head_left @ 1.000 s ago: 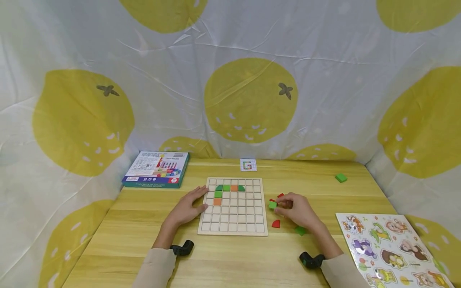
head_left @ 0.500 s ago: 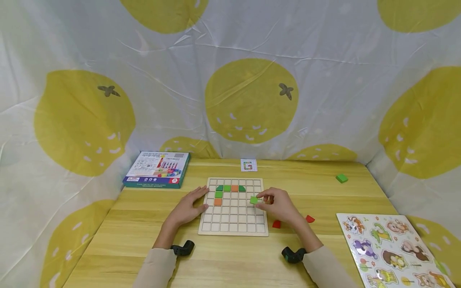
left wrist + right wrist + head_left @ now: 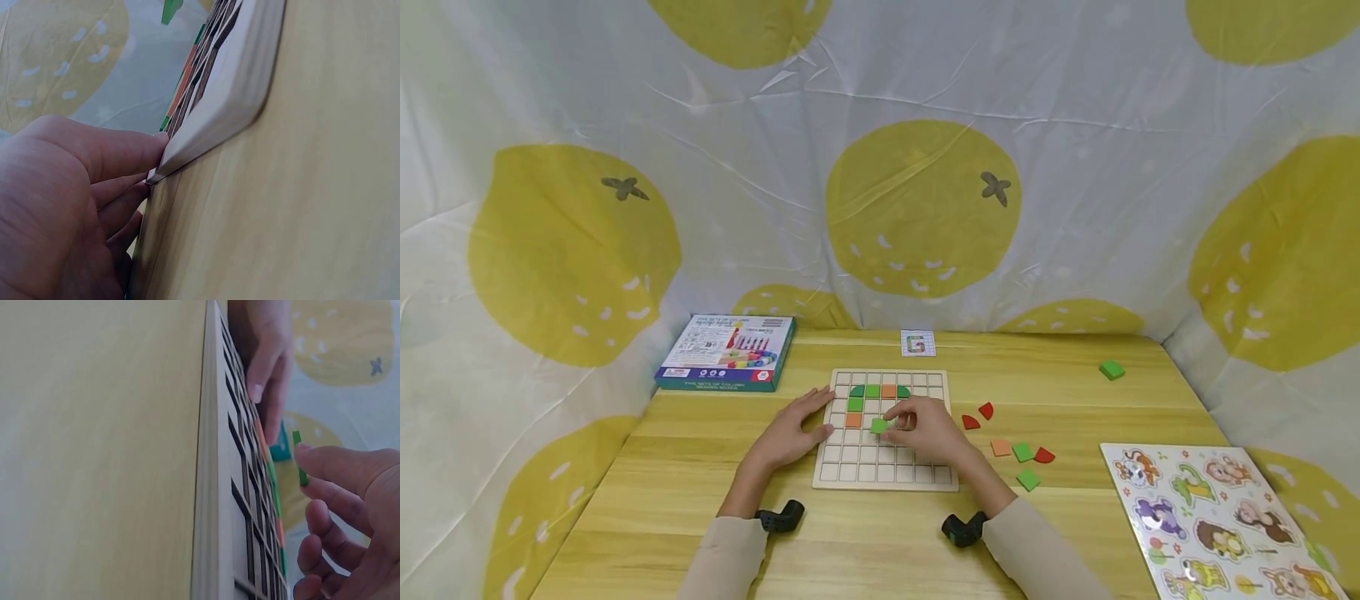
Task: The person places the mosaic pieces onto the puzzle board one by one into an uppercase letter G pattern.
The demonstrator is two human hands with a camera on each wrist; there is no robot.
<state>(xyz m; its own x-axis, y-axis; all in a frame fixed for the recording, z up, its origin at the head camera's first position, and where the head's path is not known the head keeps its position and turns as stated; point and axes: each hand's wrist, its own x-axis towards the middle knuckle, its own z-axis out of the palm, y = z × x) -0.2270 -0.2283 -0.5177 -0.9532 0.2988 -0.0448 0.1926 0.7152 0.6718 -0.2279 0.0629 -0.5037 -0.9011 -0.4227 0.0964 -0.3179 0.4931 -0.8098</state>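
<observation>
A wooden grid board [image 3: 885,487] lies flat on the table. My left hand [image 3: 792,429] rests at its left edge, fingers extended; in the left wrist view the thumb [image 3: 134,150] touches the rim. Between thumb and fingertips my right hand [image 3: 928,429] pinches a light green square tile [image 3: 878,426]. That tile [image 3: 300,457] is apart from the grid in the right wrist view, held above it. Several green and orange pieces sit in cells at the upper left, among them an orange tile [image 3: 853,420] and a dark green rounded corner piece [image 3: 903,392].
Right of the board lie red quarter-circle pieces [image 3: 971,422], an orange square [image 3: 1001,447] and green squares [image 3: 1028,479]. A printed pattern card [image 3: 917,343] is behind the board. A box [image 3: 726,352] stands back left, an animal puzzle [image 3: 1217,517] front right, green tiles [image 3: 1111,369] back right.
My right hand has carried the light green tile leftward from the loose pieces to over the middle of the board, uncovering those pieces. The left hand keeps its place.
</observation>
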